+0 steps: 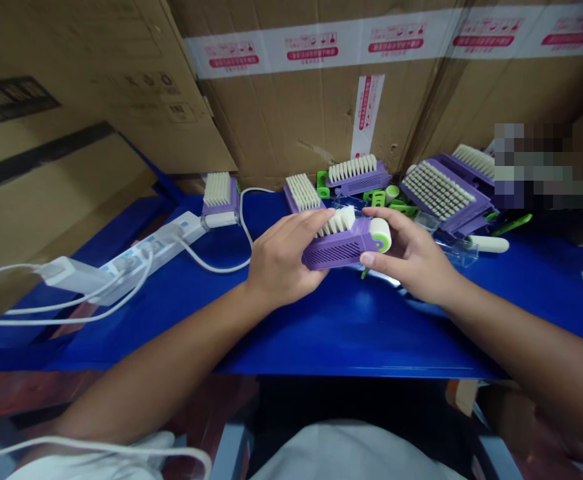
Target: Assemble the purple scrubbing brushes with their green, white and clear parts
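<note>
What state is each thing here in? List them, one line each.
Purple brush: held in both hands, bristles up.
Left hand: closed around the brush's near end.
Right hand: closed around the green-capped end.
Loose brushes: heaped behind, bristles up.
Power strip: lying flat, plugs in.
Cardboard box: taped.

Purple brush with white bristles and lime-green end, on blue bench

Taped cardboard cartons stand stacked behind a blue workbench
</note>
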`<state>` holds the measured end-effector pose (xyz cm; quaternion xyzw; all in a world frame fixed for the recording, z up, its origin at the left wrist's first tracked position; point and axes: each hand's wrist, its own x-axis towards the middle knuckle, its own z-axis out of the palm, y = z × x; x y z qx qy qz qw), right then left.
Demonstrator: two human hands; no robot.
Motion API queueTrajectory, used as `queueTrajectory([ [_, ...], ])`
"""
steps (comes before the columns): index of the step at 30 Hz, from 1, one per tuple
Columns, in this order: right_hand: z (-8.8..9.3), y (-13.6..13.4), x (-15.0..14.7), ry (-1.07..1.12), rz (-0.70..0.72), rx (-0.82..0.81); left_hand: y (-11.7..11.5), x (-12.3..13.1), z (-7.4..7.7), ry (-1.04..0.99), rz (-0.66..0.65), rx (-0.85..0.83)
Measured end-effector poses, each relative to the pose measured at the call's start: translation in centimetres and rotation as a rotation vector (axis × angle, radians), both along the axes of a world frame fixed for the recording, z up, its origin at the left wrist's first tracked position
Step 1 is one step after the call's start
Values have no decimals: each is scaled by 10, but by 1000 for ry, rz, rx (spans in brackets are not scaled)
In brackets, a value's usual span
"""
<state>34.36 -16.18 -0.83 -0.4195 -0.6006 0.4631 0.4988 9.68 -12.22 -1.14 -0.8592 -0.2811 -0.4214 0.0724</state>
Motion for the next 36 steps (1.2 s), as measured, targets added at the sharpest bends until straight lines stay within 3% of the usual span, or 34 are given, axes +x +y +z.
queueTrajectory([
  [5,7,0,-2,69,-79,-45,2,-2,2,-7,-55,-14],
  [8,8,2,-1,144,-133,-33,6,-6,2,-58,-21,-50],
  [12,10,3,1,232,-165,11,20,-13,-8,-279,12,-238],
  [16,14,3,2,257,-140,53,34,-18,-20,-287,-14,-431],
  [19,16,1,-1,269,-101,77,38,-14,-23,-352,-105,-574],
  [25,14,-1,-6,317,-91,40,29,5,-16,-755,-447,-907],
  [30,12,-3,-5,289,-36,59,21,10,-10,-929,-529,-964],
  [36,14,-3,-2,157,-36,141,17,9,-4,-973,-625,-1070],
])
